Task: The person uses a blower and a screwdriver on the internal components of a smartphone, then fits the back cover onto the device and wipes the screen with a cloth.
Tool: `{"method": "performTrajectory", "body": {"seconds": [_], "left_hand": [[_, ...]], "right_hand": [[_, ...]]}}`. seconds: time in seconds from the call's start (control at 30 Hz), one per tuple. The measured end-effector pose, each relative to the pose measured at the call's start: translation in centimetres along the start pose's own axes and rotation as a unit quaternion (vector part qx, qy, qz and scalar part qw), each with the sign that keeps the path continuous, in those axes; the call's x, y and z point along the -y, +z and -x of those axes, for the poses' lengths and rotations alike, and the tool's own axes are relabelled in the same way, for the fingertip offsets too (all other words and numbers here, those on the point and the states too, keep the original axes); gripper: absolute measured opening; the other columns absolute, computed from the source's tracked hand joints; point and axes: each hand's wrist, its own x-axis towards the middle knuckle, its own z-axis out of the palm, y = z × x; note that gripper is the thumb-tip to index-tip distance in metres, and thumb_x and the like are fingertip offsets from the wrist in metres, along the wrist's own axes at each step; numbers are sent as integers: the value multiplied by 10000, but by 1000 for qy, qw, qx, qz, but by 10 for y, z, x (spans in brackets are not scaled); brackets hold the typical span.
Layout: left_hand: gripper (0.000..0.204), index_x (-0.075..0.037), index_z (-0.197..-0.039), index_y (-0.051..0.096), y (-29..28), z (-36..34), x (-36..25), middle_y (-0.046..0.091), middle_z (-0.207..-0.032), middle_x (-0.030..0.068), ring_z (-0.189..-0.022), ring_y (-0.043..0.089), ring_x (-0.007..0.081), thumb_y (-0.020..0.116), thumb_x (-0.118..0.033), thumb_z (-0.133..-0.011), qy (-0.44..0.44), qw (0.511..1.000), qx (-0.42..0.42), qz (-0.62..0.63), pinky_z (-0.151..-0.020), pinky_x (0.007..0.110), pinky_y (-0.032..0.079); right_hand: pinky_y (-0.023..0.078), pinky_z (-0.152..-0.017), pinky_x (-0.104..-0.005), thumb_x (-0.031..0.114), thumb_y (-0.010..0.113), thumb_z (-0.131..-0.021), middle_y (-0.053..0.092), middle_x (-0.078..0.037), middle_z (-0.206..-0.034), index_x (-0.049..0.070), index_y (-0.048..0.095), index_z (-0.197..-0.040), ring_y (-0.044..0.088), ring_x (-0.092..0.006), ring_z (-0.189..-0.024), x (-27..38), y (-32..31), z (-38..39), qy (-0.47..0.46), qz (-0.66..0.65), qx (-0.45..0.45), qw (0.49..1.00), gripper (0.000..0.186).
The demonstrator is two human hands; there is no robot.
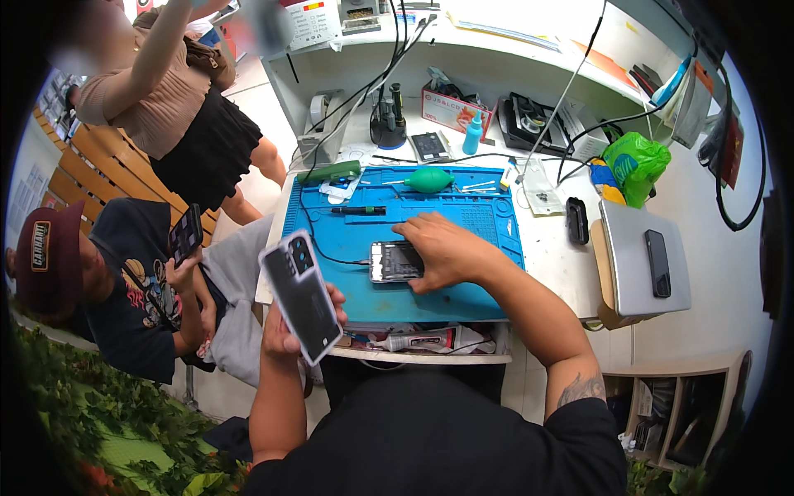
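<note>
While the left hand (281, 337) grips a lilac-edged phone back (303, 299), the opened phone (392, 262) lies on the blue repair mat (364, 307) at that hand's two o'clock, long axis nine-to-three; the nearer right hand (447, 250), spread wide, spans its three-o'clock end, grip unclear.

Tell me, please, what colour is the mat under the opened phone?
The mat is blue, seen best in the head view.

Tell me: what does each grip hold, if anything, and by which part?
Left grip: pale-edged phone or cover, by its lower half. Right grip: at the right end of the opened phone; whether holding, cannot be told.
</note>
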Motion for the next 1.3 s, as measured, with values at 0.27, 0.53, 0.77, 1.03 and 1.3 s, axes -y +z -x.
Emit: {"method": "performTrajectory", "body": {"seconds": [0.27, 0.53, 0.77, 1.03, 1.3], "left_hand": [[1072, 108, -1471, 574, -10, -65, -19, 725, -1303, 181, -1130, 778, 288, 1046, -415, -663, -77, 990, 39, -114, -1044, 433, 617], [757, -40, -1331, 745, 19, -117, -45, 712, -1208, 71, -1080, 708, 205, 1023, -298, -676, -66, 807, 143, -569, -962, 370, 591], [715, -77, -1297, 748, 44, -154, -10, 703, -1239, 119, -1140, 698, 323, 979, -292, -655, -33, 631, 243, -736, -998, 411, 581], [733, -68, -1312, 741, 50, -163, 7, 701, -1256, 116, -1138, 704, 311, 983, -275, -652, -49, 613, 246, -749, -1000, 407, 584], [725, -38, -1292, 740, 28, -155, -17, 719, -1229, 109, -1090, 713, 282, 985, -250, -643, -17, 671, 179, -719, -965, 386, 585]], "right_hand": [[459, -1204, -484, 412, 985, -688, 616, -277, -1449, -74, 481, -1572, 570, -436, -1376, -16, 7, 13, -38, -24, -51, 998, 1127], [384, -1303, -485, 457, 988, -748, 492, -296, -1634, -66, 439, -1617, 448, -448, -1545, -35, -23, 101, 78, -28, -120, 989, 1153], [446, -1225, -499, 450, 987, -755, 567, -251, -1528, -2, 537, -1565, 526, -433, -1423, -41, -10, 107, 54, -35, -132, 989, 1031], [499, -1097, -469, 381, 938, -807, 652, -184, -1293, 13, 676, -1424, 594, -384, -1272, -39, -5, 102, 102, -23, -95, 990, 765], [594, -912, -489, 109, 761, -934, 772, -230, -996, -21, 823, -1041, 739, -422, -984, -34, 17, 98, 164, -102, -151, 969, 179]]}}
